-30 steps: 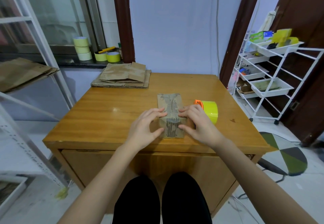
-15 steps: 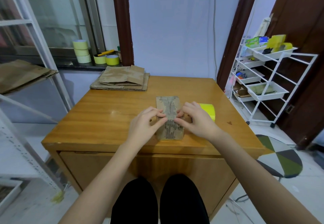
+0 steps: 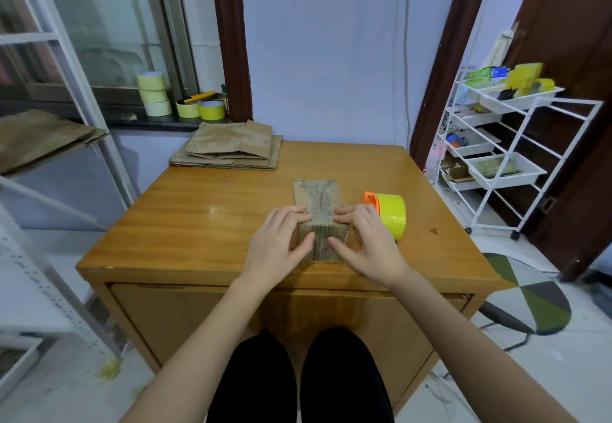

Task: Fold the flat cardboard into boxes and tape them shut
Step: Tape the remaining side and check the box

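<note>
Nearest, at 6 o'clock, the person's black-clad knees (image 3: 298, 376) sit under the front edge of the wooden table (image 3: 198, 223). Just above them, at the table's near centre, the cardboard box (image 3: 319, 210) stands with a taped seam running along its top and down its near face. The left hand (image 3: 278, 247) rests on its left side, fingers laid nearly straight over the top edge and thumb pressed to the near face; the right hand (image 3: 366, 247) mirrors it on the right side, fingers flat on top, thumb on the front. At 3 o'clock, just beside the right hand, lies a yellow tape dispenser (image 3: 390, 213) with an orange end. At 11 o'clock, on the far corner, a stack of flat cardboard (image 3: 228, 152); beyond it, tape rolls (image 3: 154, 94) on the windowsill. At 2 o'clock, a white rack (image 3: 516, 157).
</note>
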